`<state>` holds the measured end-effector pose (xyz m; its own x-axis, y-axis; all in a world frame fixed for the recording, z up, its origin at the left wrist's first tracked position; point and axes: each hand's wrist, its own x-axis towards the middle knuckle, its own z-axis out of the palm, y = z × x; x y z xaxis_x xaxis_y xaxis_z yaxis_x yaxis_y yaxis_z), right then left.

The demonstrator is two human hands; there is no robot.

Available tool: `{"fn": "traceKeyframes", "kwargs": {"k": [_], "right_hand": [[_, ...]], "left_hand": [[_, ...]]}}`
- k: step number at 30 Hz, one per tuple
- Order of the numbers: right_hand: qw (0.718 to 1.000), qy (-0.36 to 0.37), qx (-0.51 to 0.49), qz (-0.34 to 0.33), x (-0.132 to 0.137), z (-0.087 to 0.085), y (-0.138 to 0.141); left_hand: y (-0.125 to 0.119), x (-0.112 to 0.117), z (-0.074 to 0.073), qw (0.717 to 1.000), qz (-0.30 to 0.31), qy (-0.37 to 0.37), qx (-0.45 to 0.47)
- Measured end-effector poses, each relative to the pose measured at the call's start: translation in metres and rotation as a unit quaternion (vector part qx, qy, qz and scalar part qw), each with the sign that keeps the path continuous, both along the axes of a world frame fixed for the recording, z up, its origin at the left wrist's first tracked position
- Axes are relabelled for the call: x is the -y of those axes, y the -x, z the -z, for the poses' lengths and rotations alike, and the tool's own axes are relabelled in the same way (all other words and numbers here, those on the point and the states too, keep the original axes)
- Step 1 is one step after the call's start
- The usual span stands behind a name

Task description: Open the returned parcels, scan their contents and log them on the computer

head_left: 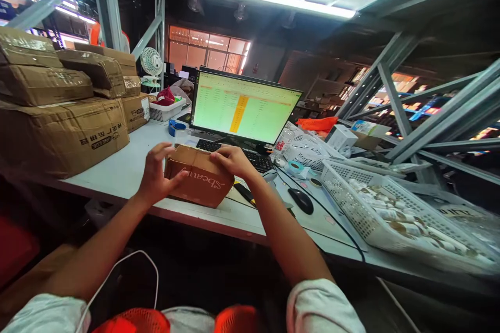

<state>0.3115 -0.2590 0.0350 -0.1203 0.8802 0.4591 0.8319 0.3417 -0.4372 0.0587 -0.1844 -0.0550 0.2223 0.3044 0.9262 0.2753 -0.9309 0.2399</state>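
Observation:
A small brown cardboard box (pixel 199 182) with pale lettering on its front sits near the front edge of the white table. At its left end is my left hand (pixel 158 174), curved around the corner, with the thumb across the front face and the fingertips by the top edge. My right hand (pixel 232 160) grips the box's upper right end, fingers over the top. Some of its fingertips are hidden. Just right of the box, a black and yellow tool (pixel 245 193), partly covered by my right forearm, lies on the table.
Behind the box stand a keyboard (pixel 258 160) and a lit monitor (pixel 244 106). A black mouse (pixel 300 201) lies to the right, beside a white basket (pixel 339 192) of small rolls. Large cartons (pixel 66 135) are stacked at left. Blue tape (pixel 177 127) and a fan (pixel 151 61) stand farther back.

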Motion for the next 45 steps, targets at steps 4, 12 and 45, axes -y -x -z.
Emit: {"fn": "traceKeyframes", "kwargs": {"k": [4, 12, 45], "right_hand": [[1.0, -0.02, -0.021, 0.002, 0.005, 0.002, 0.004], [0.999, 0.029, -0.03, -0.001, 0.001, -0.009, 0.003], [0.995, -0.004, -0.075, 0.062, -0.013, 0.01, 0.025]], "left_hand": [[-0.03, 0.025, 0.006, 0.985, -0.021, -0.087, -0.145], [-0.04, 0.024, -0.014, 0.965, -0.068, -0.081, -0.238], [-0.012, 0.022, -0.09, 0.879, -0.008, -0.041, -0.475]]}}
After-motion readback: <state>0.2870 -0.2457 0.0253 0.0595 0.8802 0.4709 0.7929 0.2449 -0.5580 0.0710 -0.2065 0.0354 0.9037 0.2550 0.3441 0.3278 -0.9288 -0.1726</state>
